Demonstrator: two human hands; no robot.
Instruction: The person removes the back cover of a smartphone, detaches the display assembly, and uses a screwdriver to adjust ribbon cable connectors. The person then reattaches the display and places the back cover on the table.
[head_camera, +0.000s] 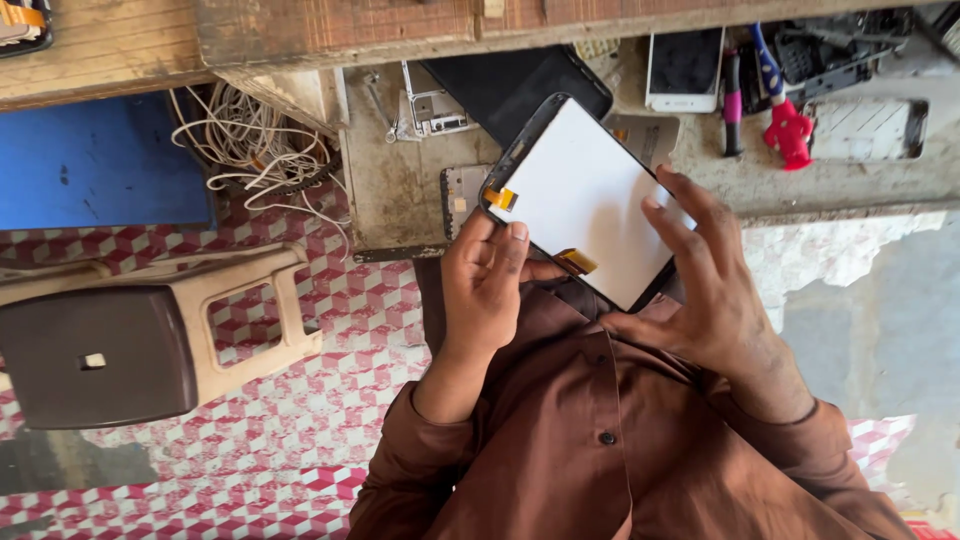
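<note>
Both hands hold a phone display panel (585, 195) above my lap, its white back facing up, with a dark rim and two orange flex tabs on its edges. My left hand (487, 285) grips the panel's lower left edge, thumb and fingers by the orange tabs. Along the panel's right edge rests my right hand (715, 285), fingertips spread on the white surface. My brown shirt (600, 430) fills the area below the hands.
A worn workbench (400, 190) lies beyond the panel, holding a black screen (510, 85), a white phone (684, 70), a metal phone frame (868, 130), a red-handled tool (788, 130) and screwdrivers. White cables (255, 150) tangle at left. A brown-seated stool (130, 345) stands on the red-white patterned floor.
</note>
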